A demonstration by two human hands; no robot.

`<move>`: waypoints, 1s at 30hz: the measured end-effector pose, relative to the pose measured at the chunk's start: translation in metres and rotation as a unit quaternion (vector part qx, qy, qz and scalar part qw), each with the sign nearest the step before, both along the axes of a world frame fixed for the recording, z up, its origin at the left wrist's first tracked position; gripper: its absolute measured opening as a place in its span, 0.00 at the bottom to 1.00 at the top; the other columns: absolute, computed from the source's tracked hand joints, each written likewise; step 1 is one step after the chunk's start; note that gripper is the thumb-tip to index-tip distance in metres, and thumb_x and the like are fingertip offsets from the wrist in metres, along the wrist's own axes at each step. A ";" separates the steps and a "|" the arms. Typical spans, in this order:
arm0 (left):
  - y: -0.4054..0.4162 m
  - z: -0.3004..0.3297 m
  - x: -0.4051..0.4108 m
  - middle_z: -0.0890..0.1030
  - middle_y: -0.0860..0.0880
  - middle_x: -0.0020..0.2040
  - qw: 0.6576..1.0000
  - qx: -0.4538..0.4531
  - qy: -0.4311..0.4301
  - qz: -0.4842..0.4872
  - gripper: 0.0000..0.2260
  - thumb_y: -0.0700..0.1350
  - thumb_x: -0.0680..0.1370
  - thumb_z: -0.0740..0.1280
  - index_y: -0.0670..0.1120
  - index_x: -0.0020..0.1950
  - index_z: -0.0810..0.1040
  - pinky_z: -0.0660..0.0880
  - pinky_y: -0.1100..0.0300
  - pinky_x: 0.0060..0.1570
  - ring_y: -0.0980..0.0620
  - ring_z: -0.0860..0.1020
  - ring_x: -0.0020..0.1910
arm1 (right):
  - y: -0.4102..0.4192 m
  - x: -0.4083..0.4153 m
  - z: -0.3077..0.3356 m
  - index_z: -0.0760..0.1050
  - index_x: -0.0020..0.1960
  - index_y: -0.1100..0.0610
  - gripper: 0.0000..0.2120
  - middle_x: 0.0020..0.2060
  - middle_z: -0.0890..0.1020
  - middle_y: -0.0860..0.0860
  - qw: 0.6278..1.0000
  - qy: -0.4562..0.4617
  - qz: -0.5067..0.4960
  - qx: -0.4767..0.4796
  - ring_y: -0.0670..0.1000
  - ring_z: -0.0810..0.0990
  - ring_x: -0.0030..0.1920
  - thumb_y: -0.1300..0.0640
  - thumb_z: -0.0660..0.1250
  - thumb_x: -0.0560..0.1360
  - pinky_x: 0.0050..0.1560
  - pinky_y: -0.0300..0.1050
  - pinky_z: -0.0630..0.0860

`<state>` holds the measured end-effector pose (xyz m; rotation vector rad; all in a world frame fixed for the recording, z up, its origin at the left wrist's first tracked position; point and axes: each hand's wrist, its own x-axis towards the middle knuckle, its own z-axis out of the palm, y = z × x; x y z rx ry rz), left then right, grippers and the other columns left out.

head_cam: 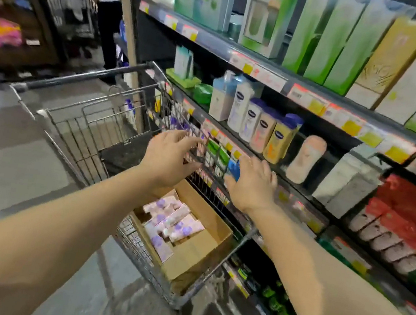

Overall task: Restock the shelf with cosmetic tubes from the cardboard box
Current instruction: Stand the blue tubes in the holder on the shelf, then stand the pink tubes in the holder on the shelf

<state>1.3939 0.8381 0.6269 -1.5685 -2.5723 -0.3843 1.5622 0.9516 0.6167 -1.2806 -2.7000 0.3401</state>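
A wire shopping cart [113, 126] stands against the shelf [255, 162], its far rim between the hands and the lower rows of goods. Lotion bottles [263, 128] stand on the shelf just beyond. In the cart's near end sits the cardboard box [204, 241], open, with pink-and-purple cosmetic tubes [172, 222] lying inside. Both arms reach forward above it: the left hand [167, 157] with fingers spread apart, holding nothing, and the right hand [251, 183] flat with fingers apart near a blue pack [235, 168].

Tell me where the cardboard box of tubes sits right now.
The cardboard box sits inside the shopping cart, low in the head view's centre, below both hands and beside the shelf.
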 end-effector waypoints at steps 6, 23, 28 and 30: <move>0.030 -0.025 -0.058 0.67 0.43 0.74 0.999 -0.038 -0.021 0.028 0.28 0.60 0.76 0.65 0.53 0.74 0.65 0.62 0.47 0.72 0.43 0.63 0.73 | 0.039 -0.068 -0.033 0.56 0.77 0.50 0.31 0.76 0.59 0.53 0.998 -0.013 0.012 -0.055 0.56 0.51 0.77 0.42 0.59 0.78 0.75 0.55 0.48; 0.101 -0.142 -0.189 0.74 0.45 0.68 0.982 -0.141 -0.105 -0.075 0.26 0.56 0.75 0.68 0.50 0.71 0.70 0.70 0.49 0.65 0.43 0.71 0.67 | 0.081 -0.137 -0.105 0.58 0.76 0.50 0.29 0.74 0.62 0.52 0.986 -0.057 -0.077 -0.133 0.55 0.56 0.75 0.43 0.60 0.78 0.74 0.53 0.53; 0.109 -0.199 -0.223 0.73 0.46 0.69 0.958 -0.210 -0.137 -0.141 0.27 0.60 0.74 0.66 0.53 0.72 0.68 0.69 0.46 0.65 0.43 0.70 0.67 | 0.061 -0.153 -0.151 0.56 0.76 0.48 0.28 0.75 0.60 0.50 0.964 -0.069 -0.164 -0.199 0.54 0.54 0.76 0.42 0.57 0.80 0.75 0.55 0.53; 0.110 -0.220 -0.225 0.73 0.45 0.69 0.947 -0.236 -0.153 -0.158 0.26 0.57 0.75 0.67 0.52 0.71 0.69 0.69 0.48 0.65 0.42 0.70 0.67 | 0.050 -0.157 -0.170 0.57 0.76 0.48 0.27 0.74 0.61 0.49 0.953 -0.075 -0.191 -0.225 0.54 0.55 0.75 0.43 0.57 0.80 0.74 0.55 0.54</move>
